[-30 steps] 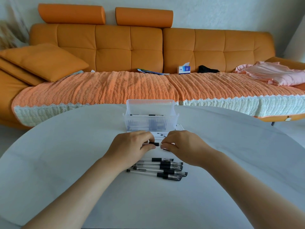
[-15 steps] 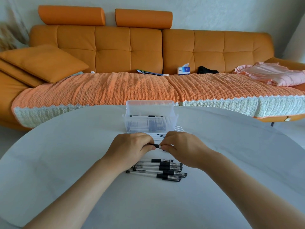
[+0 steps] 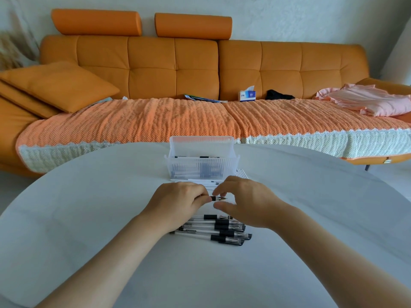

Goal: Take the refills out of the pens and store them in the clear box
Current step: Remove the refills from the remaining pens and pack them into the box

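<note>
Home, living rm: big orange sofa [image 3: 195,67] w/ 2 bolster headrests [image 3: 96,22], a loose cushion [image 3: 60,85], a knitted orange throw [image 3: 155,121] on the seat. On it lie a tissue box [image 3: 247,95], crumpled pink clothes [image 3: 364,102], some papers [image 3: 200,98]. In front, a round white table [image 3: 89,207].

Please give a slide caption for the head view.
Left hand grips a pen; right hand hovers open at its bare tip.

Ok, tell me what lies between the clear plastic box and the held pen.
Head view: thin white rods lie flat on the white round table, between the clear plastic box and the black-gripped pen.
</note>
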The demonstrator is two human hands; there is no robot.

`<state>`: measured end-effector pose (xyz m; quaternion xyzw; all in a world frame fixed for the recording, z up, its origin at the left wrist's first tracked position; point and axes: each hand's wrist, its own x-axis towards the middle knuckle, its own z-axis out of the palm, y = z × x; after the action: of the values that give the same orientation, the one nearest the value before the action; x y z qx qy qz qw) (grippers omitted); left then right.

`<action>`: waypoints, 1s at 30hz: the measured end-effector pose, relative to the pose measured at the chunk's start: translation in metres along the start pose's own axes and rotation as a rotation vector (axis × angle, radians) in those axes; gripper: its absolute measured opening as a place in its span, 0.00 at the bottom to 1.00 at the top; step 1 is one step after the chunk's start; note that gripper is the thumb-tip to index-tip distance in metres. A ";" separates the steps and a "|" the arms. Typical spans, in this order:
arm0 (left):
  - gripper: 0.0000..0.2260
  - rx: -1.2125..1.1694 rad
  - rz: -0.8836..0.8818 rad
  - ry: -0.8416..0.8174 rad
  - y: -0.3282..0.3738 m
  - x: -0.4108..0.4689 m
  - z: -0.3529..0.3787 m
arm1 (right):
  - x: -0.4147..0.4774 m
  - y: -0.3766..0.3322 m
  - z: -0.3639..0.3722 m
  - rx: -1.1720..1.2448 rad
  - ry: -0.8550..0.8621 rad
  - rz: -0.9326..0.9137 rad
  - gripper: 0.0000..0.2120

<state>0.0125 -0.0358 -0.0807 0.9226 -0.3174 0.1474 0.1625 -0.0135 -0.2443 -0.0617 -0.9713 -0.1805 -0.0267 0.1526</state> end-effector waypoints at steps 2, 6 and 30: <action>0.14 0.002 -0.012 -0.019 0.000 0.000 0.000 | 0.000 0.000 0.001 -0.011 -0.008 0.009 0.11; 0.14 -0.016 -0.014 -0.058 0.001 0.000 -0.001 | 0.001 -0.001 0.001 0.013 0.043 0.040 0.07; 0.09 -0.067 -0.066 -0.126 0.000 -0.003 -0.008 | 0.000 0.002 -0.002 0.092 0.046 0.066 0.05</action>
<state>0.0091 -0.0307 -0.0743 0.9341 -0.3010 0.0728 0.1777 -0.0127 -0.2467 -0.0608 -0.9679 -0.1457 -0.0358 0.2019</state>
